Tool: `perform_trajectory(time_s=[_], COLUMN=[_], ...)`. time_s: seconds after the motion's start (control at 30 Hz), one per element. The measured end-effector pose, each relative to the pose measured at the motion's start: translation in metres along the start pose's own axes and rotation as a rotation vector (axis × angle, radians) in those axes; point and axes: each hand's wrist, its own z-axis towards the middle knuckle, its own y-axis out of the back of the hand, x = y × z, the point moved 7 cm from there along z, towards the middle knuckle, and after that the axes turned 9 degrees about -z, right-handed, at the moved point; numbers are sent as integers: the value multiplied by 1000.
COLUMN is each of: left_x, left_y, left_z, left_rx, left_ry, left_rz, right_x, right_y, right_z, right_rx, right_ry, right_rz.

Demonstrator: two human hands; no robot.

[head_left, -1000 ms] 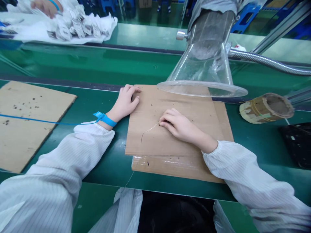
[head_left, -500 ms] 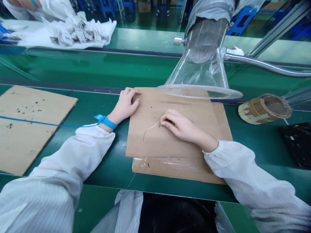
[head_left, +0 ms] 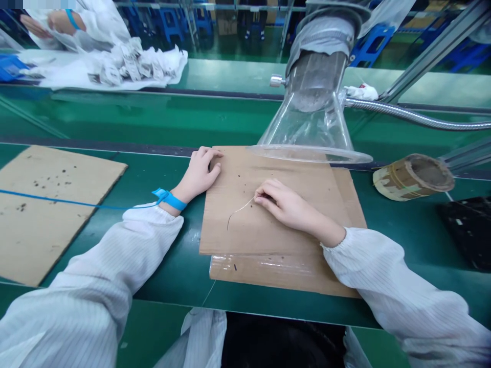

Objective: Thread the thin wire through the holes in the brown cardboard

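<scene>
- I see the left hand (head_left: pixel 198 174) resting on a brown cardboard sheet (head_left: pixel 280 240), near the sheet's far edge. The fingers are let go and a bit curled, and they hold nothing.
- A blue wrist strap (head_left: pixel 169 200) goes around that wrist. A thin blue cord (head_left: pixel 76 201) runs from it to the left, across a second cardboard piece (head_left: pixel 46 240) with dark specks on it.
- I see the right hand (head_left: pixel 286 207) on the same sheet, pinching a thin gold wire (head_left: pixel 240 210) between its fingertips.
- The wire sticks out to the left of those fingers, bends down in a curve, and lies just over the cardboard. The two hands are well apart.
- Clear shiny tape (head_left: pixel 268 271) covers the near part of the sheet, and the sheet sits on a green bench (head_left: pixel 164 291).
- Both arms are in white striped sleeves (head_left: pixel 399 286).
- Past the sheet, a clear plastic funnel (head_left: pixel 307 130) hangs low, its wide rim over the far part of the cardboard. A bendy metal hose (head_left: pixel 418 117) runs off to the right behind it.
- To the right sits a brown roll wrapped in tape (head_left: pixel 413 177), lying on its side.
- Far off at the top left, another person's hands (head_left: pixel 57 21) are above a pile of white packets (head_left: pixel 132 66).
</scene>
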Motion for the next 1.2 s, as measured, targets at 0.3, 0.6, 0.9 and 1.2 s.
perform_trajectory(time_s=[0.3, 0.6, 0.9, 1.2], left_x=[-21, -49, -50, -51], left_y=[-6, -24, -21, -20], left_z=[-5, -19, -17, -17], left_rx=[105, 302, 322, 323], left_ry=[-125, -279, -268, -267], left_rz=[-34, -69, -81, -89], right_x=[3, -6, -16, -20], right_y=[30, 17, 9, 8], right_z=[-16, 6, 5, 5], right_rx=[113, -44, -13, -29], right_ry=[-82, -90, -77, -48], right_rz=[-29, -81, 3, -21])
